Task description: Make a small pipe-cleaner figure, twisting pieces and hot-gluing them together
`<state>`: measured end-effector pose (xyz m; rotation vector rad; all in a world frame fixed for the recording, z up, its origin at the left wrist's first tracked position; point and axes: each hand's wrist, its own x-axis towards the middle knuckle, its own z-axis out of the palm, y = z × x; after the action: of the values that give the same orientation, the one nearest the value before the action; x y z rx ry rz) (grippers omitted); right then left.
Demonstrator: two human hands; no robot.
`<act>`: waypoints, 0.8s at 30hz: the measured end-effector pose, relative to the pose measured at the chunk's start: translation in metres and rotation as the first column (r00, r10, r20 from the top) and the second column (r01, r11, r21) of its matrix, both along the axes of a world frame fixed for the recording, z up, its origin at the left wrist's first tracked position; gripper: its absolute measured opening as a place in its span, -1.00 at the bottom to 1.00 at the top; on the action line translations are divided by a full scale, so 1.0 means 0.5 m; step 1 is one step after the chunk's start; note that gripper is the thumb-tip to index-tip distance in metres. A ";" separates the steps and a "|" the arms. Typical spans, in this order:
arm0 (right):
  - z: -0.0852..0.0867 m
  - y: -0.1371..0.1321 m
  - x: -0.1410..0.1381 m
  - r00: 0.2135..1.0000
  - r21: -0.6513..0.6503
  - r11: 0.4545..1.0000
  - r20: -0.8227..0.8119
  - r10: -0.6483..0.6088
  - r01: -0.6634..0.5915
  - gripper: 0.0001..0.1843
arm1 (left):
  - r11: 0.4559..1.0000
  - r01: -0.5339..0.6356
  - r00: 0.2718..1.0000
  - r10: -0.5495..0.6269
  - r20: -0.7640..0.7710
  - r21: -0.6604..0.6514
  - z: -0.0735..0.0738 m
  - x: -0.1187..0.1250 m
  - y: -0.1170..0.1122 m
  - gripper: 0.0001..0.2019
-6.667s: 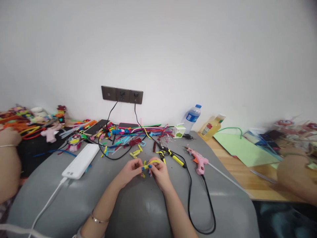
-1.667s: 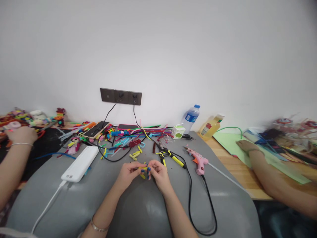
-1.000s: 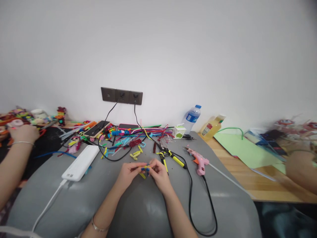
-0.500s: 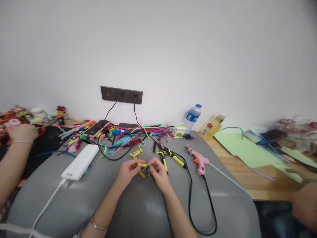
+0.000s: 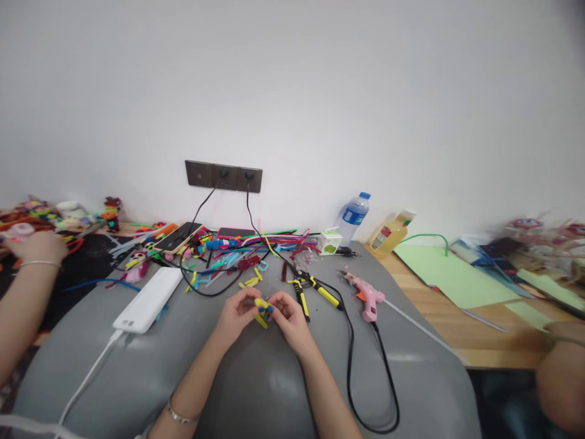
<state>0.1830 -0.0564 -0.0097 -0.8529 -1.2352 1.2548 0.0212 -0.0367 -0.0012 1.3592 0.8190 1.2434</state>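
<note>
Left hand [image 5: 236,316] and right hand [image 5: 291,320] both pinching yellow pipe-cleaner piece [image 5: 261,303], likely for fine control; hot-glue gun [image 5: 371,297] lies right, presumably within reach.

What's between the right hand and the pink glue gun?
In the head view, the yellow-and-black pliers lie between the right hand and the pink glue gun, along with a stretch of black cord.

A shared craft workspace, as shown by the pink glue gun [image 5: 369,299] and yellow-handled pliers [image 5: 326,294] on the grey counter [image 5: 420,396], coloured strips [image 5: 295,241] heaped near the far wall [image 5: 320,110], small figures [image 5: 111,213] at far left, and co-workers' arms [image 5: 22,311] on either side.
</note>
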 end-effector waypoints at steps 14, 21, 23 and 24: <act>-0.014 0.007 0.006 1.000 0.013 1.000 0.008 -0.024 0.024 -0.66 | 0.975 -0.211 0.977 0.213 0.021 -0.063 0.004 -0.010 0.000 -0.70; -0.009 0.009 0.007 0.999 0.009 0.999 -0.011 -0.052 0.052 -0.65 | 0.950 -0.230 0.906 0.289 0.309 -0.213 0.001 0.000 0.014 -0.88; -0.010 0.009 0.007 0.998 0.008 0.998 -0.017 -0.056 0.056 -0.64 | 0.948 -0.212 0.879 0.292 0.378 -0.238 0.005 0.002 0.017 -0.87; -0.011 0.009 0.007 0.998 0.007 0.998 -0.018 -0.056 0.057 -0.64 | 0.949 -0.201 0.876 0.285 0.388 -0.243 0.007 0.002 0.018 -0.84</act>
<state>0.1863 -0.0518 -0.0151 -0.8635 -1.1934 1.2090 0.0222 -0.0278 0.0024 0.8004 0.7949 1.5408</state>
